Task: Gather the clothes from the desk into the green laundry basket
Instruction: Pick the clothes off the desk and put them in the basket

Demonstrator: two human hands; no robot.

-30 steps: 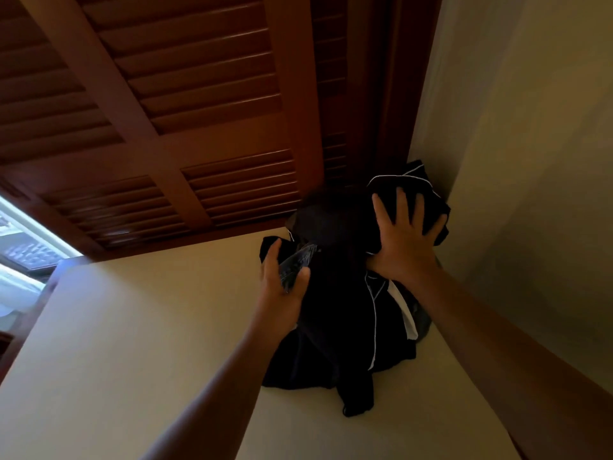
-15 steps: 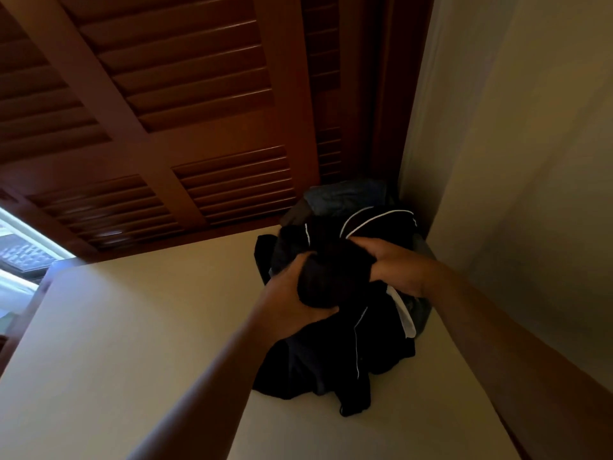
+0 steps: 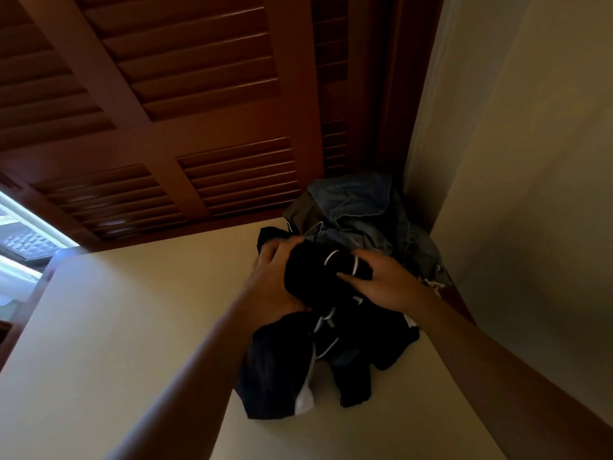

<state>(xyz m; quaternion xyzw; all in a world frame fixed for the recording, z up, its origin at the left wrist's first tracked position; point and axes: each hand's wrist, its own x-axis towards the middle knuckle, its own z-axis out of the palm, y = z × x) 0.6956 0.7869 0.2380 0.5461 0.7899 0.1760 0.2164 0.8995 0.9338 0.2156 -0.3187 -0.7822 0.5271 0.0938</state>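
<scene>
Left hand (image 3: 273,280), right hand (image 3: 389,285) grip clothes (image 3: 315,277) beside wall (image 3: 504,194).

Your left hand (image 3: 275,280) is partly hidden behind the black bundle (image 3: 315,277), and your right hand (image 3: 381,283) covers part of its top. How many garments make that dark heap cannot be told. It hides the lower half of the denim (image 3: 358,200). The left edge cuts off the window (image 3: 20,250).

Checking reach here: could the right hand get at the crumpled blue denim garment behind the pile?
Probably yes: the crumpled blue denim garment lies uncovered just beyond the right hand, though that hand's grip is on the black white-piped garment.
</scene>
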